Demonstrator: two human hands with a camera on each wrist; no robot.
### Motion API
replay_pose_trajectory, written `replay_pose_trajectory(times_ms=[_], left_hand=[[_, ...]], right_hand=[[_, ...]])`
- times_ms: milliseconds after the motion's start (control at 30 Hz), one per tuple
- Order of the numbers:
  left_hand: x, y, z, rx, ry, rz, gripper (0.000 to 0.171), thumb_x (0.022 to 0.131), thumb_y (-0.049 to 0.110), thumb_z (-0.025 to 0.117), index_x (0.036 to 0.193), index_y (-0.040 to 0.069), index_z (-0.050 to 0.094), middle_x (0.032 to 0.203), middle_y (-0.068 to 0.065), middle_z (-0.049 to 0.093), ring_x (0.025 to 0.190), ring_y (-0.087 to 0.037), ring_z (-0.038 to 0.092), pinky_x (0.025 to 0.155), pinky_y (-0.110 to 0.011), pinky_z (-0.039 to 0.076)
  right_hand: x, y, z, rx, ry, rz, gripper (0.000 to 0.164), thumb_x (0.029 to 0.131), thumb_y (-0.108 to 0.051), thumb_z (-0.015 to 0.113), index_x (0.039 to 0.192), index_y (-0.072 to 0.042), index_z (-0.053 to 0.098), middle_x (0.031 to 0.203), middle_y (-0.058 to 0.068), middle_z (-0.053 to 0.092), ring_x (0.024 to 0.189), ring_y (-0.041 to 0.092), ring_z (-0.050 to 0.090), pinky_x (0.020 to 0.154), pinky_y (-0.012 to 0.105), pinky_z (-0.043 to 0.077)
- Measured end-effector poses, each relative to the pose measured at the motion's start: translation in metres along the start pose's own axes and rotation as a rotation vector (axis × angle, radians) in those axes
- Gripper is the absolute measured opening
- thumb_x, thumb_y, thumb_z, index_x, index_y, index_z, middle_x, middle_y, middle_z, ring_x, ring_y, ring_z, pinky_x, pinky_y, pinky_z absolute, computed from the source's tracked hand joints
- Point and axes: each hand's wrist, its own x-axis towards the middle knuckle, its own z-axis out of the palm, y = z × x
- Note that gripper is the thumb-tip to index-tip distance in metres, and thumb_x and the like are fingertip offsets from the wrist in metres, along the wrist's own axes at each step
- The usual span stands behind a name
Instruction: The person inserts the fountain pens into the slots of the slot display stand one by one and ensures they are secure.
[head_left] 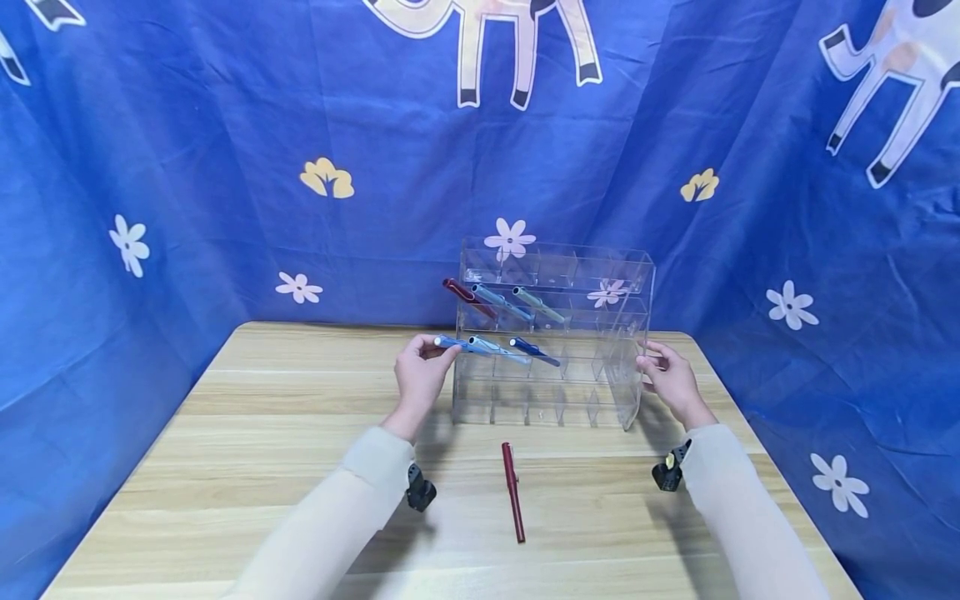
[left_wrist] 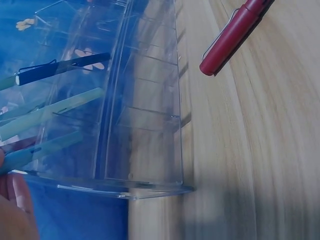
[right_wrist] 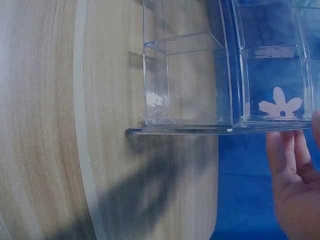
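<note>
A clear acrylic pen rack with tiered compartments stands at the back of the table. My left hand pinches the upper end of a blue pen lying slanted at the rack's left compartment. Beside it in the same tier rest a light blue pen and a dark blue pen. One tier higher lean a dark red pen, a blue pen and a pale green pen. My right hand holds the rack's right side panel, fingers against its outer face.
A red capped pen lies on the wooden table in front of the rack, between my forearms. Blue printed cloth hangs behind the table and along both sides.
</note>
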Motion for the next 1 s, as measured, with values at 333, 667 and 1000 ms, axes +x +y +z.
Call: replay_pose_trajectory(times_ms=[333, 667, 1000], left_hand=[[0.0010, -0.0018, 0.0070, 0.072, 0.042, 0.023, 0.021, 0.074, 0.002, 0.080, 0.088, -0.004, 0.064, 0.084, -0.015, 0.068, 0.068, -0.011, 0.060, 0.062, -0.014, 0.050], [0.0009, -0.0009, 0.0087, 0.116, 0.032, 0.025, 0.021, 0.075, 0.003, 0.079, 0.089, -0.004, 0.065, 0.084, -0.014, 0.068, 0.068, -0.011, 0.059, 0.060, -0.012, 0.047], [0.0032, -0.0023, 0.0013, -0.024, 0.002, 0.037, 0.032, 0.074, 0.004, 0.080, 0.102, -0.003, 0.065, 0.092, -0.016, 0.066, 0.074, -0.008, 0.060, 0.068, -0.015, 0.051]], right_hand=[[0.0006, 0.0016, 0.0002, -0.003, 0.008, -0.010, 0.042, 0.098, -0.009, 0.054, 0.136, 0.006, 0.044, 0.121, 0.036, 0.053, 0.087, 0.006, 0.060, 0.074, 0.034, 0.057], [-0.0007, 0.0002, 0.0001, -0.012, -0.001, 0.009, 0.043, 0.099, -0.010, 0.052, 0.138, 0.005, 0.042, 0.122, 0.035, 0.052, 0.098, 0.022, 0.061, 0.075, 0.034, 0.056], [-0.0006, -0.0003, 0.0003, -0.021, 0.004, 0.007, 0.045, 0.098, -0.012, 0.053, 0.138, 0.005, 0.042, 0.122, 0.035, 0.053, 0.090, 0.010, 0.061, 0.074, 0.032, 0.057]])
